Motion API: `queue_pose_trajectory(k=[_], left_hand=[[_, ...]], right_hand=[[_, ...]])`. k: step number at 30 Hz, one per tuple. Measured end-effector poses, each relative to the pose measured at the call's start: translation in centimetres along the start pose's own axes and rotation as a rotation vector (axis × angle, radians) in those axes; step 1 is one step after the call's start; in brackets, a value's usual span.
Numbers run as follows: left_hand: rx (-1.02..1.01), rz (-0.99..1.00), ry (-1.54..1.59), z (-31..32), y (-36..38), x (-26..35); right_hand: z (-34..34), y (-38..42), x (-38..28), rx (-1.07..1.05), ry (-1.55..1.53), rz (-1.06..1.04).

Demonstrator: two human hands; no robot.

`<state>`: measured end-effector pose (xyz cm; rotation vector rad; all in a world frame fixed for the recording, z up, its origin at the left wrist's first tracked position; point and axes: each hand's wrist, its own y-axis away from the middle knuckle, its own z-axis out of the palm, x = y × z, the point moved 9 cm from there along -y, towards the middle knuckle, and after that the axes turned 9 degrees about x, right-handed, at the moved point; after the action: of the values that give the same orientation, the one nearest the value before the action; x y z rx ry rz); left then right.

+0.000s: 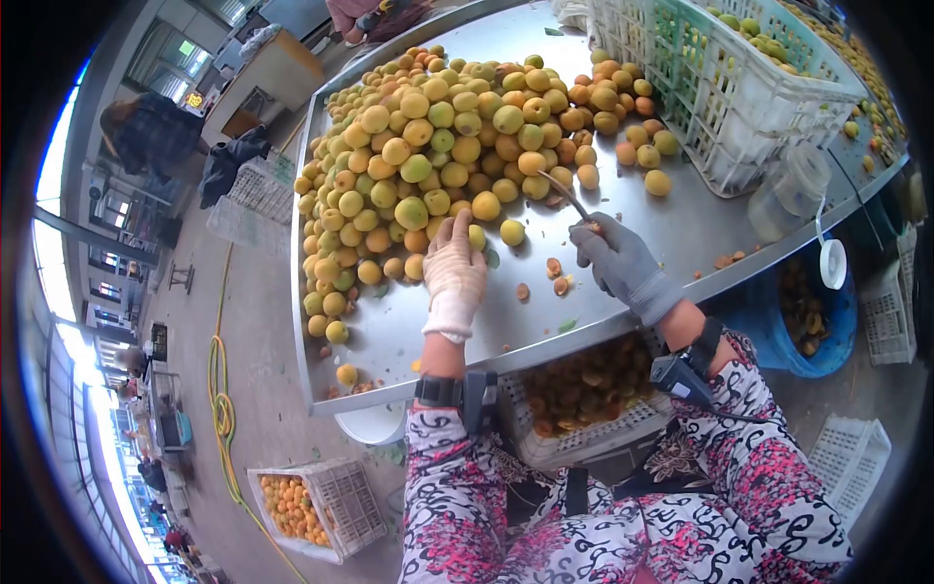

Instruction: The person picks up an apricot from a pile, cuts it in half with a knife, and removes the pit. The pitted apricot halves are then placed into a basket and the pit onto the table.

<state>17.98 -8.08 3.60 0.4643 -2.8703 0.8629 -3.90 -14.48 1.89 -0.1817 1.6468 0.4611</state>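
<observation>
Dozens of round fruits (416, 168), yellow to orange with some green ones mixed in, sit in a big heap on a metal table (506, 326) in the head view. The pale-gloved left hand (454, 277) is at the near edge of the heap, fingers lightly bent, right next to the closest ones. Can't tell if it's actually got one or is just touching, since the fingers cover that bit. The grey-gloved right hand (623, 261) is wrapped around the handle of a thin curved tool (566, 192), with the tip out by the front of the heap.

Handling-wise, my guess is each fruit is light, easy for one hand, fairly firm but quick to bruise if you squeeze. Skin looks smooth, so I'd expect them to roll. I'd grab one around its widest part, thumb one side and a couple of fingers opposite, and go for loose ones like the lone yellow fruit (512, 232) out front; tugging low in the heap could start a slide. Cut pieces (554, 267) lie near it, and juice from those probably makes a grip slippery.
</observation>
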Motion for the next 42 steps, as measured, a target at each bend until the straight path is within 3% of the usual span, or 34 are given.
queue_pose_trajectory(k=[2, 5, 7, 11, 13, 15, 17, 19, 21, 22, 25, 29, 31, 33, 35, 38, 42], left_hand=[[-0.081, -0.003, -0.044, 1.9, -0.5, -0.7], [-0.19, 0.02, -0.156, 2.3, -0.9, 0.8], [-0.331, -0.098, -0.308, 2.0, -0.9, 0.8], [-0.346, -0.111, -0.296, 1.0, 0.1, 0.1], [-0.307, -0.454, 0.57, 1.7, 1.2, -0.5], [-0.329, -0.39, 0.53, 2.8, 2.1, -0.5], [-0.346, -0.172, 0.468, 3.8, 2.6, 0.4], [-0.393, -0.158, 0.507, 3.9, 2.8, 1.5], [-0.592, -0.348, 0.658, 5.4, 4.1, 2.6], [-0.517, -0.236, 0.458, 4.6, 3.5, 3.5], [-0.524, -0.195, 0.261, 3.6, 3.0, 5.0], [-0.485, -0.152, 0.252, 4.0, 2.7, 5.2], [-0.508, -0.551, 1.154, 3.9, 3.0, 6.2], [-0.467, -0.496, 1.526, 1.7, 2.3, 7.9], [-0.476, -0.577, 1.72, -0.2, 2.3, 9.4], [-0.525, -0.5, 1.652, 0.1, 2.9, 10.4], [-0.582, -0.552, 1.558, -0.9, 3.1, 10.7]], right_hand=[[0.1, -0.1, -0.5, 0.011, 0.011, -0.114], [0.0, 0.1, -0.5, 0.005, 0.051, -0.078], [-0.2, 0.1, -0.6, 0.003, 0.037, -0.075], [0.1, 0.0, -0.3, -0.012, -0.006, -0.066], [0.2, 0.0, 0.0, -0.009, -0.037, -0.052], [1.0, 0.2, 0.6, -0.045, -0.135, 0.026], [0.6, -0.3, 0.7, -0.016, -0.096, 0.037], [0.2, -0.2, 0.3, -0.02, -0.149, 0.053], [0.0, -0.3, 0.6, -0.01, -0.121, 0.028], [-0.1, -0.3, 0.6, -0.002, -0.092, -0.001], [0.2, -0.2, 0.9, -0.025, -0.085, 0.032], [0.1, -0.5, 1.0, -0.016, -0.072, 0.021], [0.0, -0.3, 1.0, -0.009, -0.103, 0.069], [0.1, -0.1, 1.0, -0.012, -0.159, 0.103], [0.5, 0.3, 1.2, -0.017, -0.212, 0.136], [1.2, 0.2, 1.6, -0.048, -0.496, 0.122], [0.5, 0.5, 0.5, 0.028, -0.316, 0.057]])
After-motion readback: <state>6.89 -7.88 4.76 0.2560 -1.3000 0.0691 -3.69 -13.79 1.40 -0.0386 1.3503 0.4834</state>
